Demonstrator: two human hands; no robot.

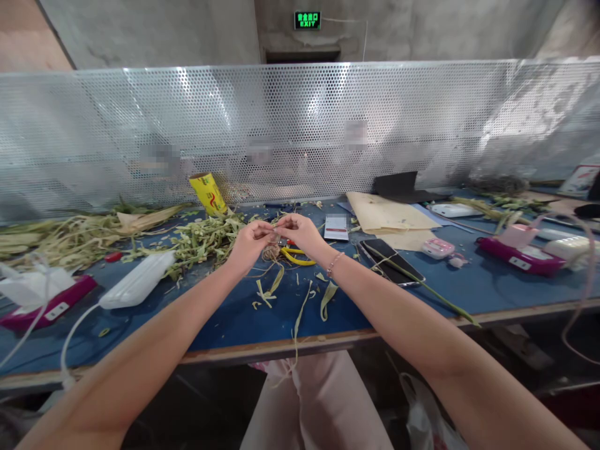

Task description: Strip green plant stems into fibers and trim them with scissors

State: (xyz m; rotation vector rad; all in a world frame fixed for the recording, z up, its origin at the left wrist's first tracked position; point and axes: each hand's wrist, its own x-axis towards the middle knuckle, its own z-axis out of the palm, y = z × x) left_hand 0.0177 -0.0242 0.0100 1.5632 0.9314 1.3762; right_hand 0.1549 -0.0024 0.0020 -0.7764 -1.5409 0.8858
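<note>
"What lay left of centre?"

"A heap of dried plant bits (206, 240), then the left hand (250, 245) at mid-frame."

"Was its grip closed?"

"Its fingertips were bunched together, but I couldn't tell whether they gripped anything."

"And the fibre bundle (270, 252)?"

"Just below the fingertips, near frame centre. It looked light and brittle, probably best pinched gently around its middle."

"Further right?"

"The right hand (300, 234), its grip equally unclear."

Loose dried strips (328, 300) litter the front of a worn, blue-topped workbench (244, 322), which also carries heaped green plant pieces (206, 240), a dark phone (398, 265), tan paper sheets (389, 212) and, toward either end, magenta power strips (497, 254).
</note>
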